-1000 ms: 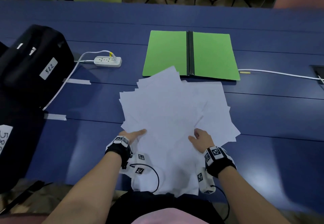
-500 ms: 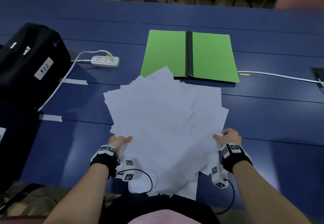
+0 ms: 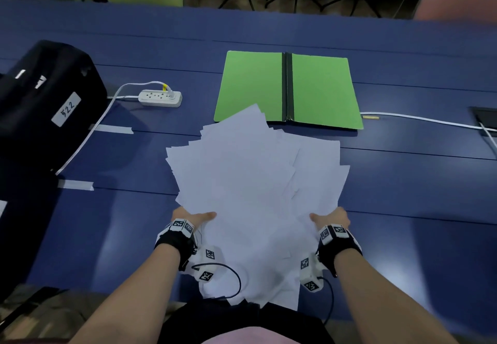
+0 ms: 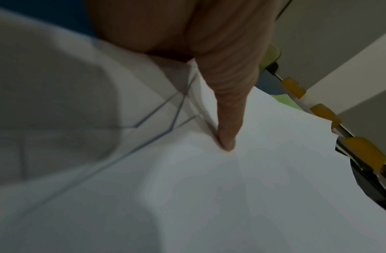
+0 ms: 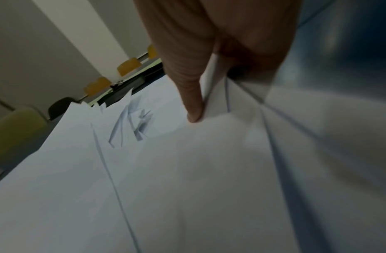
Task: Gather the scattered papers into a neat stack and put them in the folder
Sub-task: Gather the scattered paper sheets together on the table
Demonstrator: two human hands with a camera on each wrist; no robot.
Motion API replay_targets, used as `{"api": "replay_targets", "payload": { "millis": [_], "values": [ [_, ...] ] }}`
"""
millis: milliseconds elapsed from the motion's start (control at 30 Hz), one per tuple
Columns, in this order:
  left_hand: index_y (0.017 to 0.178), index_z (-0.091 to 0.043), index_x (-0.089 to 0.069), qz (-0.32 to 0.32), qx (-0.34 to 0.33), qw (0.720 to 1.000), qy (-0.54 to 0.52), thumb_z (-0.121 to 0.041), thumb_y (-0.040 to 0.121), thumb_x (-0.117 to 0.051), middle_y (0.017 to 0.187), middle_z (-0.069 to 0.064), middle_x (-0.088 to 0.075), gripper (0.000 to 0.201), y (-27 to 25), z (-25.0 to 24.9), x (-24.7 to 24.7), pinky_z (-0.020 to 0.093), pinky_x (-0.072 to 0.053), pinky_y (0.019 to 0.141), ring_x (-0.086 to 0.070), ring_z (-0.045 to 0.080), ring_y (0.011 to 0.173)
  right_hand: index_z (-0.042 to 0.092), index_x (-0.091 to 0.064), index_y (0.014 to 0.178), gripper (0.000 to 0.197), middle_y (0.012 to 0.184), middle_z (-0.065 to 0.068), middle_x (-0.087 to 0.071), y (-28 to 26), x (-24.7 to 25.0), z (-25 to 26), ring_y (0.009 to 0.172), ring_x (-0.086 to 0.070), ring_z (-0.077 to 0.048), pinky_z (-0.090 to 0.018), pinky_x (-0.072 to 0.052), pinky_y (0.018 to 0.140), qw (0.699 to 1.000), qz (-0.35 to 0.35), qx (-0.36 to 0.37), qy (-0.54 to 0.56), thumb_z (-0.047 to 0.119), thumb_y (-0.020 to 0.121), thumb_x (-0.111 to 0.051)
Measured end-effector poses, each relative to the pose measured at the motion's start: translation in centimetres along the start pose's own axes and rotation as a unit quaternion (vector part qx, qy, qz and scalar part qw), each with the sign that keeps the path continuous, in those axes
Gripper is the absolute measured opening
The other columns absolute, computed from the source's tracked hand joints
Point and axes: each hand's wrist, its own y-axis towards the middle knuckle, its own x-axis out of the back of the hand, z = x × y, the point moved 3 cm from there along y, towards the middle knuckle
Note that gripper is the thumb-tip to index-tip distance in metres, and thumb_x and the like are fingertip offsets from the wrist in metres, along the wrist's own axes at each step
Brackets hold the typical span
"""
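White sheets of loose paper (image 3: 250, 182) lay fanned in an untidy heap on the dark blue table (image 3: 403, 195), their far corner overlapping the open green card folder (image 3: 252, 85) behind. The person's left hand (image 3: 192, 217) pinched the heap's near left edge, thumb on top; the right hand (image 3: 332, 216) pinched the near right edge likewise. A white power strip (image 3: 160, 98) sat left of the folder, beside a black bag (image 3: 45, 96)

One open green folder (image 3: 289, 89), one power strip (image 3: 160, 98), two tape strips (image 3: 113, 129), two hands (image 3: 192, 218).
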Motion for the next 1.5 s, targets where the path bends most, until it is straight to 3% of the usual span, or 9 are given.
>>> {"api": "replay_targets", "payload": {
  "millis": [200, 367, 567, 700, 1000, 1133, 1267, 1433, 1500],
  "values": [
    [0.122, -0.001, -0.055, 0.003, -0.004, 1.000, 0.025, -0.018, 0.070, -0.081, 0.121, 0.012, -0.061, 0.060, 0.3, 0.1, 0.4, 0.033, -0.047, 0.088, -0.059, 0.030, 0.104, -0.004, -0.064, 0.113, 0.033, 0.114, -0.020, -0.066, 0.2, 1.1, -1.7, 0.096, -0.062, -0.033, -0.039, -0.050, 0.084, 0.989, 0.094, 0.068, 0.089, 0.012, 0.084, -0.067],
    [0.119, 0.001, -0.056, 0.011, -0.008, 1.000, 0.024, -0.009, 0.077, -0.073, 0.118, 0.014, -0.061, 0.047, 0.2, 0.5, 0.4, 0.032, -0.043, 0.082, -0.055, 0.026, 0.094, 0.002, -0.063, 0.104, 0.019, 0.088, -0.017, -0.062, -1.1, 6.3, -0.8, 0.091, -0.061, -0.041, -0.042, -0.049, 0.081, 0.978, -0.124, 0.147, 0.082, 0.007, 0.091, -0.050],
    [0.114, 0.000, -0.048, 0.012, 0.013, 0.999, 0.040, -0.012, 0.078, -0.069, 0.104, 0.013, -0.051, 0.044, -0.4, 0.5, 0.4, 0.039, -0.048, 0.083, -0.053, 0.031, 0.090, 0.002, -0.060, 0.100, 0.018, 0.079, -0.015, -0.056, -4.1, 12.7, 3.8, 0.073, -0.054, -0.032, -0.033, -0.043, 0.067, 0.898, -0.295, 0.212, 0.247, 0.006, 0.089, -0.046],
    [0.114, 0.002, -0.048, 0.037, 0.017, 0.998, 0.047, -0.008, 0.080, -0.066, 0.096, 0.010, -0.050, 0.040, -0.8, 0.6, -0.1, 0.036, -0.046, 0.083, -0.049, 0.029, 0.091, 0.003, -0.061, 0.117, 0.031, 0.113, -0.020, -0.066, -3.1, 11.7, 5.9, 0.105, -0.063, -0.031, -0.040, -0.049, 0.096, 0.915, -0.195, 0.208, 0.286, 0.015, 0.089, -0.055],
    [0.133, 0.004, -0.043, 0.052, 0.051, 0.993, -0.088, -0.023, 0.073, -0.071, 0.120, 0.014, -0.053, 0.071, -1.1, -0.4, -1.1, 0.034, -0.042, 0.078, -0.052, 0.029, 0.095, 0.007, -0.063, 0.117, 0.034, 0.114, -0.011, -0.066, -4.0, -1.5, 0.4, 0.109, -0.061, -0.029, -0.032, -0.048, 0.092, 0.975, 0.087, 0.204, 0.028, 0.015, 0.084, -0.066],
    [0.138, -0.001, -0.041, 0.035, 0.045, 0.994, -0.098, -0.044, 0.068, -0.078, 0.132, 0.014, -0.052, 0.090, -1.0, -0.2, -1.2, 0.036, -0.044, 0.085, -0.055, 0.033, 0.114, 0.009, -0.058, 0.110, 0.045, 0.119, -0.013, -0.047, -3.1, -2.2, -1.1, 0.109, -0.053, -0.034, -0.038, -0.048, 0.087, 0.985, 0.015, 0.163, -0.053, 0.032, 0.076, -0.075],
    [0.117, -0.005, -0.056, 0.041, 0.030, 0.997, -0.063, -0.050, 0.055, -0.086, 0.112, 0.007, -0.062, 0.082, -1.0, 0.1, -1.3, 0.036, -0.049, 0.086, -0.060, 0.029, 0.101, 0.003, -0.042, 0.132, 0.076, 0.131, -0.014, -0.038, -1.7, -1.4, -1.2, 0.108, -0.056, -0.033, -0.039, -0.047, 0.090, 0.992, 0.025, 0.118, 0.042, 0.029, 0.071, -0.080],
    [0.125, -0.005, -0.051, 0.047, 0.004, 0.998, -0.038, -0.055, 0.041, -0.087, 0.126, 0.006, -0.059, 0.103, 1.0, 0.3, -2.4, 0.040, -0.047, 0.099, -0.058, 0.029, 0.113, 0.011, -0.053, 0.125, 0.057, 0.123, -0.007, -0.059, -1.6, -2.7, 1.1, 0.108, -0.058, -0.024, -0.035, -0.048, 0.094, 0.968, 0.168, 0.186, 0.003, 0.025, 0.074, -0.074],
    [0.135, 0.001, -0.042, 0.052, 0.003, 0.998, -0.025, -0.041, 0.060, -0.085, 0.136, 0.012, -0.052, 0.096, -0.7, -1.3, -2.0, 0.039, -0.042, 0.105, -0.053, 0.030, 0.123, 0.010, -0.057, 0.121, 0.043, 0.121, -0.007, -0.062, -1.8, -3.1, 1.5, 0.104, -0.058, -0.022, -0.031, -0.047, 0.092, 0.958, 0.217, 0.185, -0.016, 0.019, 0.080, -0.069]
  ]
}}
